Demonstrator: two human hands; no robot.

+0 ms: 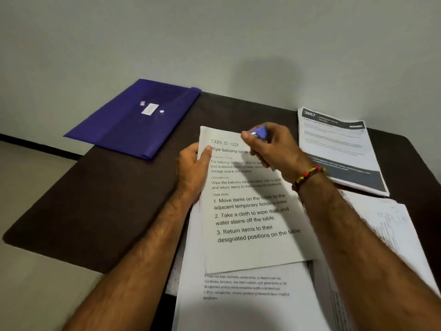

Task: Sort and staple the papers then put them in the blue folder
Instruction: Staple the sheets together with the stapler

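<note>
translucent plastic folder (133,120), matt paper (253,211)

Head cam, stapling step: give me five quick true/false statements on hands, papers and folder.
1. The right hand holds a small blue stapler over the top of the sheet headed TASK ID. True.
2. The left hand rests on the blue folder. False: it grips that sheet's upper left edge; the folder lies apart at the table's far left corner.
3. The folder hangs partly over the table edge. True.
4. The stack headed 3667 lies left of the hands. False: it lies to their right.
5. The bracelet is on the left wrist. False: right wrist.
</note>
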